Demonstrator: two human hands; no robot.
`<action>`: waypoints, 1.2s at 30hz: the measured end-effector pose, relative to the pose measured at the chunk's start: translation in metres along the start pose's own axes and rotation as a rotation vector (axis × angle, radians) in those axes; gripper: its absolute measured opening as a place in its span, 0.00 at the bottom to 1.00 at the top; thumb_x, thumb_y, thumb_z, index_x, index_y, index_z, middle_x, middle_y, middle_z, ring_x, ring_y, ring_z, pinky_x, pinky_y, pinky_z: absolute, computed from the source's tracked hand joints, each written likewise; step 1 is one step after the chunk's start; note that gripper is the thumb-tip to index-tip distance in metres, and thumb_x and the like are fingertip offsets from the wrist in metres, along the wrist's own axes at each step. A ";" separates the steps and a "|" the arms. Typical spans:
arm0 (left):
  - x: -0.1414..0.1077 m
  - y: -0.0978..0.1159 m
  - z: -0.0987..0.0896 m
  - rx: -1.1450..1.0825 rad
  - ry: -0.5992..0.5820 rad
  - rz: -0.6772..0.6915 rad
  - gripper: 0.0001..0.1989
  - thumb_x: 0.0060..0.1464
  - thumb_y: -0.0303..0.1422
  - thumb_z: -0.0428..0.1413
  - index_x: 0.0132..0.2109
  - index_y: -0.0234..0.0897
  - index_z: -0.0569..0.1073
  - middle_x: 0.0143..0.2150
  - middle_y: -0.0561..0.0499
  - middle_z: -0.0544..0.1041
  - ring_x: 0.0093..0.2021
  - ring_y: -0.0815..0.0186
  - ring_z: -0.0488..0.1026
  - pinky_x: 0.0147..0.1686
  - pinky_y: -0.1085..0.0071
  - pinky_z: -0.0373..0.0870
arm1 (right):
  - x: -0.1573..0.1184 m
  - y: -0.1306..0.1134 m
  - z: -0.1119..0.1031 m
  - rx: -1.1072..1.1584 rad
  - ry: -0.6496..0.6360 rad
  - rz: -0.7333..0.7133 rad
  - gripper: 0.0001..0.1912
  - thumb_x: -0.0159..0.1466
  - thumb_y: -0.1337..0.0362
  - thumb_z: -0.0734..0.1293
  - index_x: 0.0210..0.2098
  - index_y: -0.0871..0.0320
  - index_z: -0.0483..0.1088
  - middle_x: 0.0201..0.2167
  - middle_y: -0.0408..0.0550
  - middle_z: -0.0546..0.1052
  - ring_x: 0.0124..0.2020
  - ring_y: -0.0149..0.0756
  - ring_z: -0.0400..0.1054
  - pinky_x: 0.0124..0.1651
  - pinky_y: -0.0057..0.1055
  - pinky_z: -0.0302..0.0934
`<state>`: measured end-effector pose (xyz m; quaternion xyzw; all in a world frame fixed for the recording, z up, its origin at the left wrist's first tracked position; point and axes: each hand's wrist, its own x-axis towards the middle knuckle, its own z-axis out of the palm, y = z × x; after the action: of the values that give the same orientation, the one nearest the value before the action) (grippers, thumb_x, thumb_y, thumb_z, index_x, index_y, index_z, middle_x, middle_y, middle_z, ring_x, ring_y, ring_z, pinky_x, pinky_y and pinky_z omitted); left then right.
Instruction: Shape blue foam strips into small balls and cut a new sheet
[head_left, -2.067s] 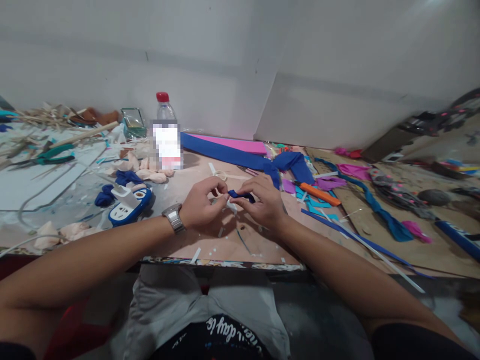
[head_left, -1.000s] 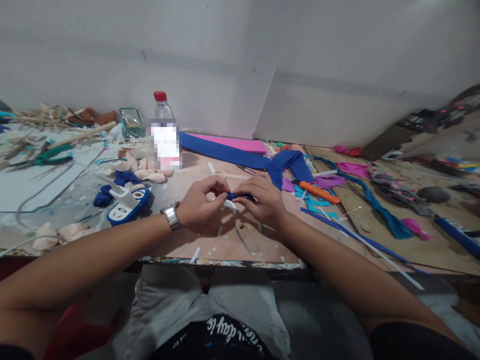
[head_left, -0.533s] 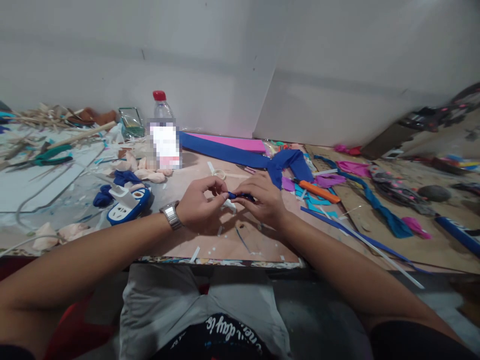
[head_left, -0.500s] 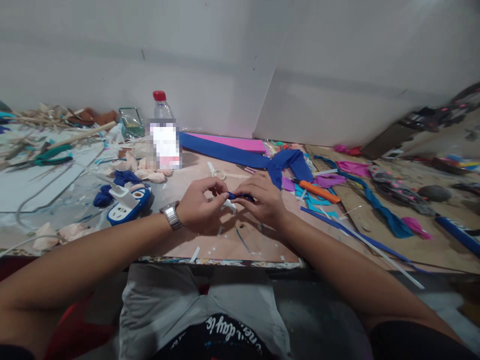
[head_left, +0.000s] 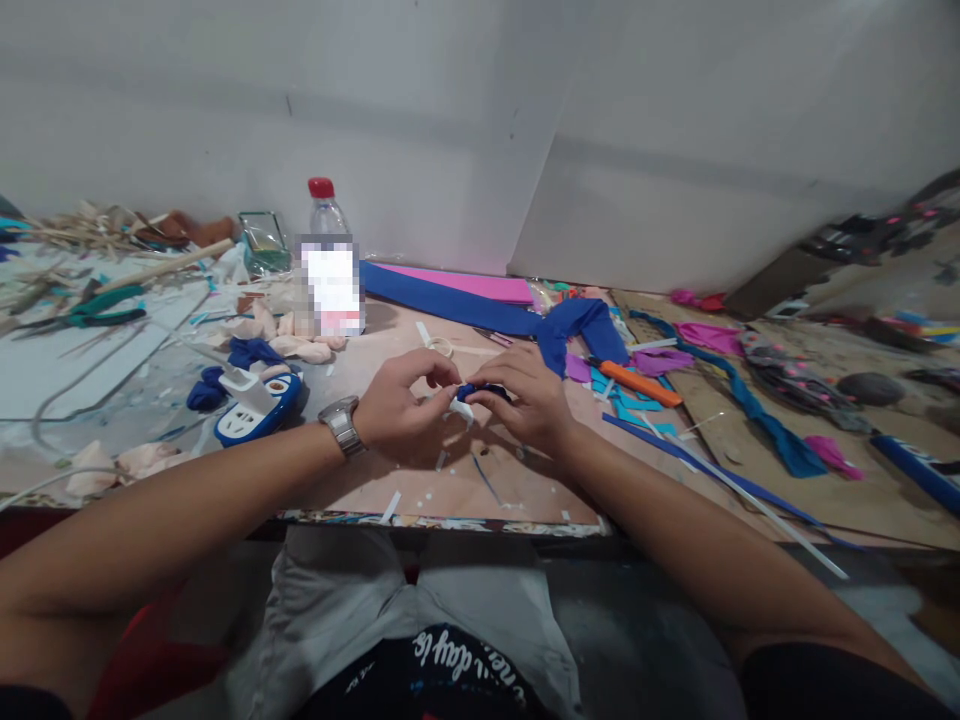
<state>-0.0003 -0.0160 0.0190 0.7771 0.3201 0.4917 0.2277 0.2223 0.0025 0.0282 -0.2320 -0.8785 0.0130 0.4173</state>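
Above a cluttered pale worktable [head_left: 360, 480], a small, bunched piece of dark blue fabric [head_left: 466, 392] sits pinched between the fingertips of a person's left hand [head_left: 405, 405] and right hand [head_left: 529, 400], its surface creased and its far end hidden by the right hand's fingers.

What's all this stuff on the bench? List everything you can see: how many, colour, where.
small bundle: 1, dark blue, centre
broad cloth: 1 or 2, blue, back centre
flat strip: 1, pink, behind
bottle: 1, clear, red cap, back left
socket block: 1, blue-white, left
pliers: 1, green handles, far left
tape roll: 1, pale, centre
cutter: 1, orange, right
twisted cloth: 1, teal, right
scraps: many, mixed, throughout; some unclear
watch: 1, silver, left wrist
left hand, right hand: 2, bare, centre
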 end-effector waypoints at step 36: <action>-0.002 -0.001 0.003 -0.112 -0.127 -0.044 0.06 0.64 0.33 0.53 0.39 0.36 0.71 0.36 0.50 0.75 0.36 0.66 0.71 0.39 0.69 0.69 | 0.000 -0.003 0.004 0.096 0.014 0.066 0.15 0.69 0.50 0.69 0.37 0.55 0.76 0.34 0.49 0.81 0.38 0.40 0.74 0.47 0.38 0.64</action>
<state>0.0016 -0.0167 0.0156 0.7855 0.2943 0.4535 0.3012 0.2181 0.0003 0.0268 -0.2408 -0.8658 0.0674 0.4333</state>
